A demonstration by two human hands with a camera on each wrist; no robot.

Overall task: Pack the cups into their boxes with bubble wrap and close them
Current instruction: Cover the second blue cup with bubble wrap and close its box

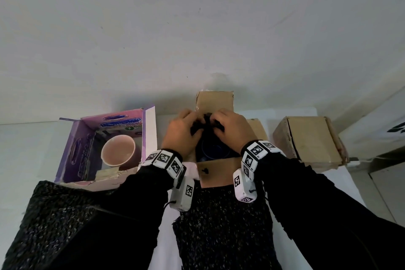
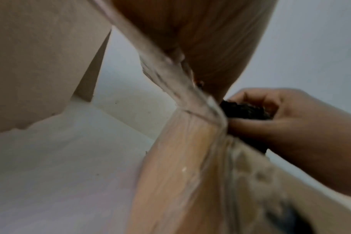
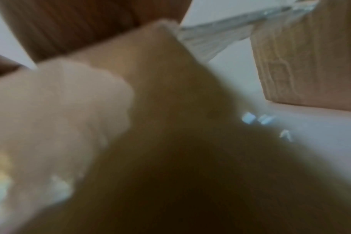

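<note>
An open brown cardboard box [image 1: 215,99] stands in the middle, its flaps up. Inside it, a dark blue cup [image 1: 213,152] shows, partly covered by black wrap [image 1: 206,121]. My left hand [image 1: 185,130] and right hand [image 1: 231,130] meet over the box, and both pinch the black wrap at its top. In the left wrist view, fingers [image 2: 287,126] curl round the black wrap [image 2: 244,111] just past the taped box edge [image 2: 190,98]. A pink cup [image 1: 118,150] stands upright in an open purple box [image 1: 74,151] at the left. The right wrist view is blurred by cardboard close to the lens.
A closed brown cardboard box [image 1: 311,140] [image 3: 303,63] sits at the right on the white table [image 1: 26,149]. A pale wall [image 1: 197,28] rises right behind the boxes. My dark speckled garment [image 1: 219,226] fills the foreground.
</note>
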